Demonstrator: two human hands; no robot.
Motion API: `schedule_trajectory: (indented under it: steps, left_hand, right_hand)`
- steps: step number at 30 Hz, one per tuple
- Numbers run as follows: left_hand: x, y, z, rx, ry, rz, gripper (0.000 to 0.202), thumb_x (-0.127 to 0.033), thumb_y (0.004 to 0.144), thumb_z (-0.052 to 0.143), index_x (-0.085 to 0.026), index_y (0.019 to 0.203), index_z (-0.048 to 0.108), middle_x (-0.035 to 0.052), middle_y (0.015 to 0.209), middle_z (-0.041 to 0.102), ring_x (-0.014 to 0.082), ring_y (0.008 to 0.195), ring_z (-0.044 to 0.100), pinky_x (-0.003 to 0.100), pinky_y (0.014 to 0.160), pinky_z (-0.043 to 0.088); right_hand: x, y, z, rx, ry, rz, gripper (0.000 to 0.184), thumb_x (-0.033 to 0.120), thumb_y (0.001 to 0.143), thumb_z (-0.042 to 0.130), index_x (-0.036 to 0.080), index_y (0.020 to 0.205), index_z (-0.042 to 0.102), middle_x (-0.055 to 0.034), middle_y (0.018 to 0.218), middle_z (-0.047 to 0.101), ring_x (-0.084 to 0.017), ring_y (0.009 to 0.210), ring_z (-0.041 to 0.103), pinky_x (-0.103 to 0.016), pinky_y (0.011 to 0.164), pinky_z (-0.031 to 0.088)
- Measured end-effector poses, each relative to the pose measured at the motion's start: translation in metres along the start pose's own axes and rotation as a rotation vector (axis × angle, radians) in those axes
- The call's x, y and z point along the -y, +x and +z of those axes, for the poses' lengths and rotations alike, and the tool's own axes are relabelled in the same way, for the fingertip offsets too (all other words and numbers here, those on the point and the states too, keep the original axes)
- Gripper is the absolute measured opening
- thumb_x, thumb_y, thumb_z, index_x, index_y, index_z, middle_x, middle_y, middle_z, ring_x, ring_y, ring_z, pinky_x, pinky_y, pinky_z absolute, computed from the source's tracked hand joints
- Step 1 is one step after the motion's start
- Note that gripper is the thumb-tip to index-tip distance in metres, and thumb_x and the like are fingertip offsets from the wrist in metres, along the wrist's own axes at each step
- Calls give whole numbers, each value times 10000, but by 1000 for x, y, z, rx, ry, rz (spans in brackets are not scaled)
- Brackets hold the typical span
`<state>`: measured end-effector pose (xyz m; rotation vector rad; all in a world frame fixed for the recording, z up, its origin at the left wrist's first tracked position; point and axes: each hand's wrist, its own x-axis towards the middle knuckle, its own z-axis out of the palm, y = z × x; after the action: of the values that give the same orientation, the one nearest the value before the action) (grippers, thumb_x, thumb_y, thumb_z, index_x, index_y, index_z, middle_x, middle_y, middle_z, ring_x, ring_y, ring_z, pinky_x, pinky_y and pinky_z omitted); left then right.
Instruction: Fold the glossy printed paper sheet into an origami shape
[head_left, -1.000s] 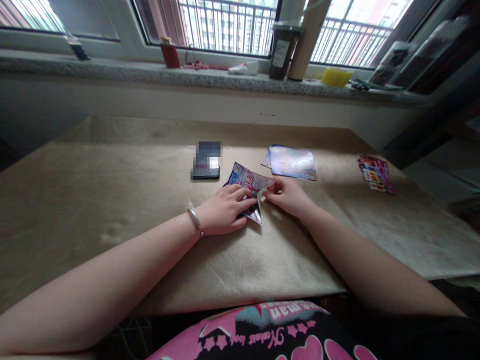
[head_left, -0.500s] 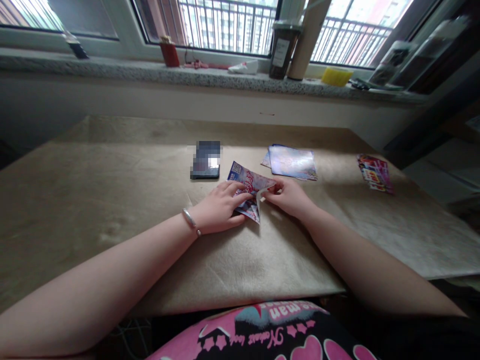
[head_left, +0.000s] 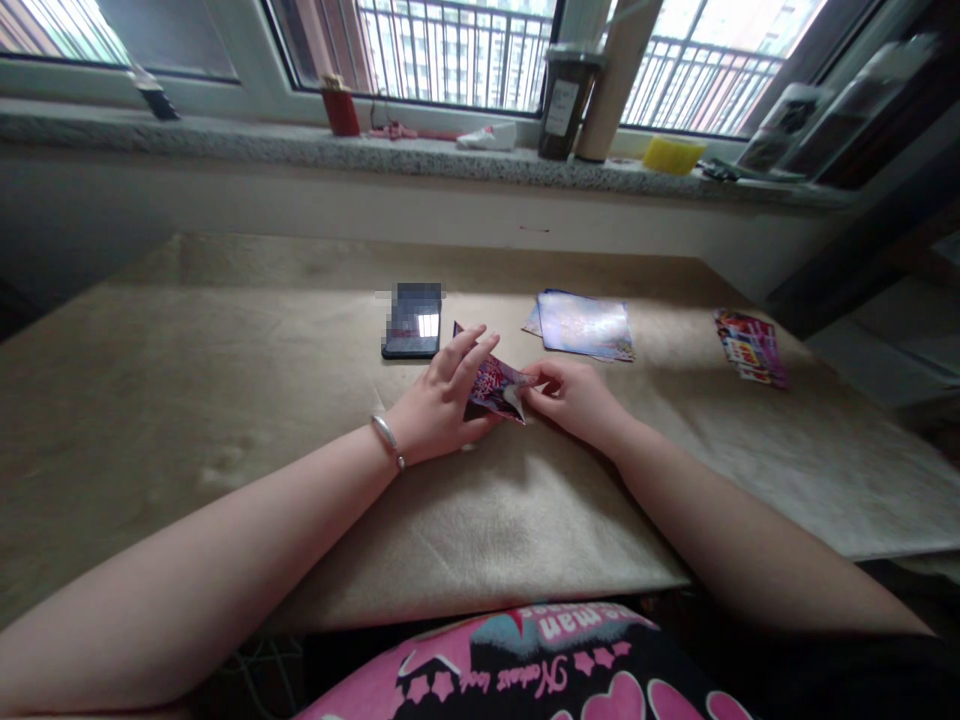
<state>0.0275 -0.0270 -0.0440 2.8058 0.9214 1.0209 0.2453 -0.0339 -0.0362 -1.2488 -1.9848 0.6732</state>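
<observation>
Because it lies folded on itself between the two hands, a glossy printed sheet (head_left: 496,388) is seen only in part, near the middle of a beige felt-covered table (head_left: 225,420), with pink and blue print showing. It is judged to be light and thin, stiff enough to hold a crease yet easily bent by slight pressure, and its slick coated face may be expected to slip from bare skin. Hold is probably best taken at the folded edges, near the narrow tip. The right hand (head_left: 574,395) is closed to a pinch on the sheet's 3 o'clock tip, its fingertips (head_left: 534,380) pressed on the paper. The left hand (head_left: 439,400) is held open, its fingers (head_left: 469,345) spread and lifted clear of the sheet, while the thumb side lies by the sheet's 9 o'clock edge; whether any pressure is applied there cannot be told. A silver bangle (head_left: 386,437) is worn on the left wrist. Measured from the sheet, a phone (head_left: 411,322) lies at 10 o'clock, a stack of glossy sheets (head_left: 585,325) at 1 o'clock, and a printed card (head_left: 750,347) well apart at 3 o'clock.
</observation>
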Motion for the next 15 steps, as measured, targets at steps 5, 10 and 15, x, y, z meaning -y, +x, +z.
schedule_trajectory:
  steps: [5, 10, 15]
  left_hand:
    - [-1, 3, -3, -66, 101, -17, 811, -379, 779, 676, -176, 1427, 232, 148, 1326, 457, 314, 1245, 399, 503, 1079, 345]
    - [-1, 5, -5, -111, 115, 4, 712, -337, 790, 667, -204, 1388, 307, 112, 1237, 515, 303, 1253, 380, 491, 1061, 358]
    - [-2, 7, -10, -145, 71, 18, 372, -294, 809, 650, -215, 1157, 545, 79, 1073, 542, 268, 1155, 456, 454, 1008, 410]
  right_hand:
    - [-2, -2, 0, -33, 80, 68, 124, 267, 786, 606, 193, 869, 661, -20, 754, 695, -131, 602, 616, -261, 585, 478]
    - [0, -2, 0, -82, 116, -30, 113, 241, 806, 589, 193, 875, 663, -36, 820, 696, -144, 682, 638, -277, 634, 502]
    - [4, -3, 0, -110, 113, -155, 137, 194, 830, 547, 211, 899, 664, -41, 877, 673, -152, 790, 630, -275, 673, 511]
